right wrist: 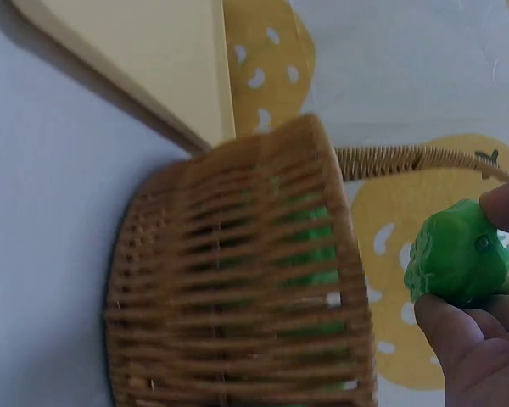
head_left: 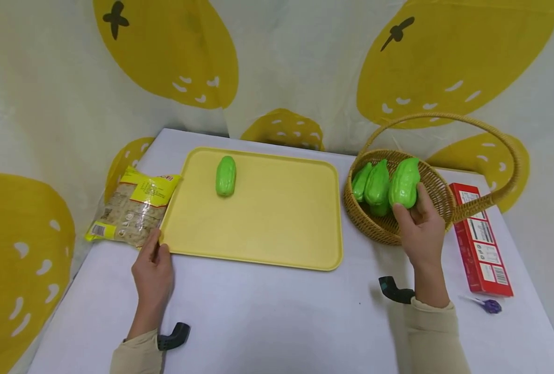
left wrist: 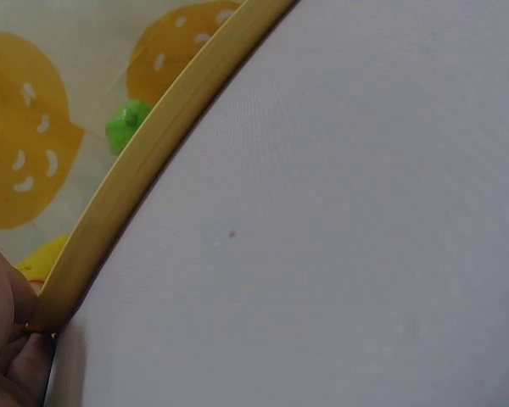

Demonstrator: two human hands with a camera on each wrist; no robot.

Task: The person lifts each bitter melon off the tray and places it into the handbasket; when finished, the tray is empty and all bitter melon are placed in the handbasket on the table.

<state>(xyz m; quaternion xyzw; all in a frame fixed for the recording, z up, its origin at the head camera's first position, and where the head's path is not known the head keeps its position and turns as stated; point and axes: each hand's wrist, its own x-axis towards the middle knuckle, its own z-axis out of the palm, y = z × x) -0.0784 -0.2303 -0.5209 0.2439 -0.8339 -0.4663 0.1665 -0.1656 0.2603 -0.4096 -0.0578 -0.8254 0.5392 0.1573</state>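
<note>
My right hand holds a shiny green toy gourd, lumpy and pointed at one end, over the wicker basket. In the right wrist view the thumb and fingers grip this gourd beside the basket rim. Several similar green gourds lie inside the basket. Another green gourd rests on the left part of the yellow tray. My left hand pinches the tray's near left corner; the left wrist view shows the fingers at the tray edge.
A clear and yellow food packet lies against the tray's left side. Right of the basket is a red box, with a purple-wrapped lollipop near it. The basket's tall handle arches up toward the right. A fruit-print curtain hangs behind the table.
</note>
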